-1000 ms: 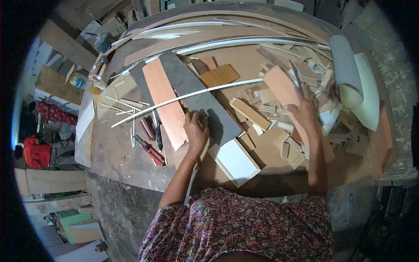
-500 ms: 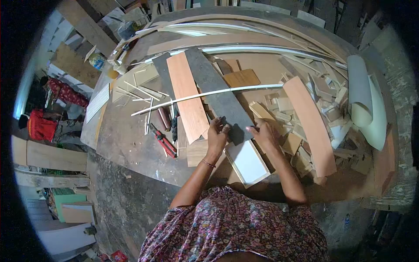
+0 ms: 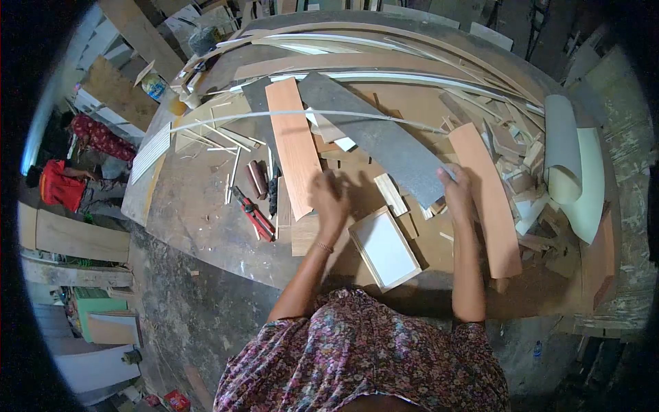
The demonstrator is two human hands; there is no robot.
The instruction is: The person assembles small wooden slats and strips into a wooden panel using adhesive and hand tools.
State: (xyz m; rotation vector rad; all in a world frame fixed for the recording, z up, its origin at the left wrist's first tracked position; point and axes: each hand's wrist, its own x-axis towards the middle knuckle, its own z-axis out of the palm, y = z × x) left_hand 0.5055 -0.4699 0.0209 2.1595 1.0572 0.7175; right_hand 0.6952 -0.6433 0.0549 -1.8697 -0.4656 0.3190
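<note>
My right hand (image 3: 456, 192) grips the near end of a long dark grey strip (image 3: 384, 141), thumb on top at its corner. The strip slants away to the upper left over wood scraps. My left hand (image 3: 331, 202), smeared by motion, hovers by the lower end of an orange-brown wood-grain strip (image 3: 287, 130); its fingers are blurred. Between my forearms lies a shallow wooden frame with a white panel (image 3: 386, 248). A pale wood block (image 3: 391, 195) sits just beyond it. A thin pale strip (image 3: 226, 120) arches across the wood-grain and grey strips.
Red-handled cutters (image 3: 254, 216) and thin sticks (image 3: 218, 141) lie on the left. A curved wood-grain strip (image 3: 486, 206), a pile of offcuts (image 3: 525, 175) and rolled sheets (image 3: 565, 144) occupy the right. Long strips bend along the back. Two people (image 3: 65, 185) (image 3: 103, 139) are beyond the table's left edge.
My right hand has swung the grey strip's near end to the right, uncovering more of the frame and scraps. My left hand has come off the strip and moved slightly left. The thin pale strip has shifted.
</note>
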